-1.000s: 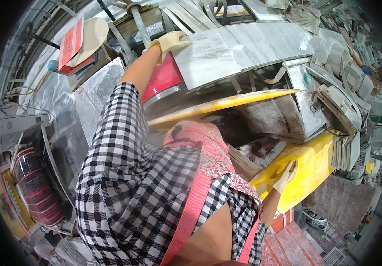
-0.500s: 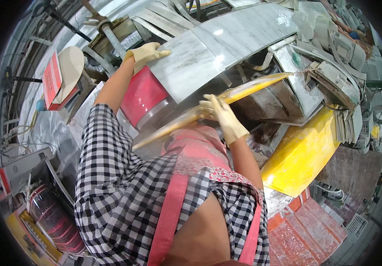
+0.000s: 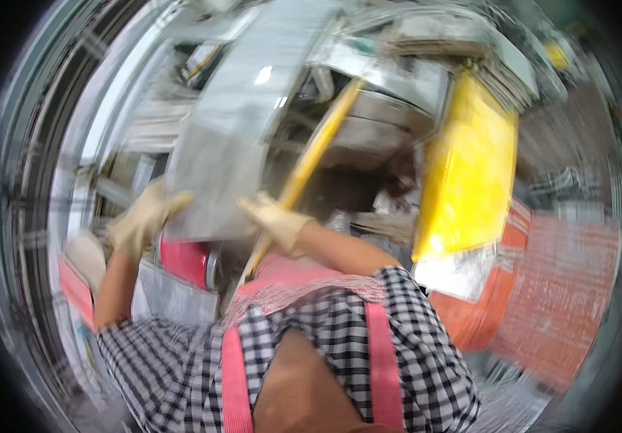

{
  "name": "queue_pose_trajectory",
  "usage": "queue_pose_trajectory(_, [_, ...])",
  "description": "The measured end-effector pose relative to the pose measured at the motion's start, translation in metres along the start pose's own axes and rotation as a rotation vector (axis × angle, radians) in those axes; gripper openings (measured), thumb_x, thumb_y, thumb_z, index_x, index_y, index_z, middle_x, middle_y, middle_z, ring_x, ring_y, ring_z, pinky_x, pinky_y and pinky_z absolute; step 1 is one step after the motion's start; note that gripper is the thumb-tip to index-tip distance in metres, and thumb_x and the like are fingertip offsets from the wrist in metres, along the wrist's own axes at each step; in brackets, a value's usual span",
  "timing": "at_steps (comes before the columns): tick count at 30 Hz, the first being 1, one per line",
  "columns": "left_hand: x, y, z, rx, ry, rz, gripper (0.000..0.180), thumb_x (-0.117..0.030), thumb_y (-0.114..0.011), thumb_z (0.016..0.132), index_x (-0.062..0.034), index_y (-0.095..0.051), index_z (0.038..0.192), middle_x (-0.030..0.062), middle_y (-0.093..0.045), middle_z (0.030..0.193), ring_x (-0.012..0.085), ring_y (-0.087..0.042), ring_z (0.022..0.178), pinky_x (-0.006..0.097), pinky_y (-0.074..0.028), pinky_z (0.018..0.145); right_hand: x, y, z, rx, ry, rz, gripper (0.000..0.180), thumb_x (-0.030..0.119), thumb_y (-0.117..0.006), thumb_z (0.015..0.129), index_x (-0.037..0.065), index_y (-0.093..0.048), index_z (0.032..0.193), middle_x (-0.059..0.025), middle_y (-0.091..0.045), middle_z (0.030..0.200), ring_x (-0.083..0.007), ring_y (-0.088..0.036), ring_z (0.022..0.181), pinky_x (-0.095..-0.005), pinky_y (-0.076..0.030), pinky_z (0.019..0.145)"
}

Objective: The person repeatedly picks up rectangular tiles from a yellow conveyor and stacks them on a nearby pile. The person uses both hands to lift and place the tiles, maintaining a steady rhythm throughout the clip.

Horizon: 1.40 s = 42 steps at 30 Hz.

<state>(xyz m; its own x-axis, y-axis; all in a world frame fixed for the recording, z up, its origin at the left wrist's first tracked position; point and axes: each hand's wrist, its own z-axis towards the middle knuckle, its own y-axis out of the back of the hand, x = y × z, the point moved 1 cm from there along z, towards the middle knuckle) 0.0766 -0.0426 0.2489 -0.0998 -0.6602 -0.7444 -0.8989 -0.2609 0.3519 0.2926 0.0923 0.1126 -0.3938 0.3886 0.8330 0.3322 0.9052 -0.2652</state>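
Note:
A grey-white marbled slab runs away from me, blurred by motion. My left hand, in a cream glove, is at its near left edge, with thumb and fingers apart. At the near right edge is my right hand, also gloved, its fingers stretched toward the slab. Blur hides how firmly either hand touches it. A long yellow rail slants beside the slab and passes by my right wrist. Under the slab's near end sits a red panel.
On the right a bright yellow sheet leans by an orange-red box. Stacked grey pieces stand behind it. A red-and-white box is at the far left, near my left forearm.
The view has swung, so the slab now points away from me. My right hand has moved from the yellow rail to the slab's near right edge; my left stays by its left edge.

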Motion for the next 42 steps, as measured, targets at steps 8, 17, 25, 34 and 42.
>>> queue_pose_trajectory(8, [-0.034,-0.019,-0.025,-0.205,-0.07,-0.318,0.05,-0.016,-0.07,0.087,0.0039,-0.056,0.131,0.0141,-0.068,0.115,0.0218,-0.069,0.095,0.033,-0.056,0.082,0.04,0.023,-0.019,-0.2,0.221,-0.199,0.067,0.052,-0.057,0.098,0.002,-0.047,0.142,-0.0176,-0.059,0.134,-0.0307,-0.062,0.114,-0.0461,-0.051,0.082])
queue_pose_trajectory(17, [-0.106,-0.14,0.046,-0.142,-0.464,-0.626,0.06,-0.022,-0.068,0.088,0.004,-0.051,0.139,0.0148,-0.067,0.121,0.0257,-0.068,0.108,0.037,-0.054,0.096,0.04,0.213,-0.148,-0.911,0.652,-0.523,0.051,0.039,-0.065,0.094,0.002,-0.062,0.13,-0.0212,-0.065,0.128,-0.0361,-0.064,0.114,-0.0424,-0.051,0.095])
queue_pose_trajectory(25, [-0.285,-0.269,0.105,0.226,-0.503,-0.663,0.053,-0.025,-0.07,0.087,0.002,-0.06,0.132,0.0139,-0.068,0.124,0.0258,-0.068,0.111,0.036,-0.054,0.096,-0.054,0.3,-0.272,-1.47,0.245,-0.944,0.055,0.036,-0.064,0.096,0.004,-0.055,0.14,-0.0232,-0.056,0.14,-0.0397,-0.047,0.135,-0.0465,-0.036,0.114])
queue_pose_trajectory(34, [-0.525,-0.452,0.271,0.582,-0.553,-0.683,0.043,-0.013,-0.068,0.092,0.0027,-0.058,0.131,0.0162,-0.069,0.123,0.0269,-0.07,0.108,0.038,-0.056,0.096,-0.053,0.302,-0.298,-1.481,0.189,-0.846,0.046,0.017,-0.062,0.095,0.002,-0.058,0.137,-0.0247,-0.058,0.137,-0.0432,-0.046,0.135,-0.0516,-0.03,0.12])
queue_pose_trajectory(42, [-0.645,-0.588,0.439,0.459,-0.379,-0.669,0.024,-0.015,-0.078,0.083,-0.0058,-0.066,0.102,0.006,-0.07,0.085,0.0191,-0.069,0.066,0.032,-0.051,0.049,-0.05,0.32,-0.293,-1.453,0.035,-0.842,0.044,0.017,-0.061,0.094,0.002,-0.059,0.135,-0.0256,-0.062,0.131,-0.0403,-0.053,0.13,-0.0512,-0.033,0.119])
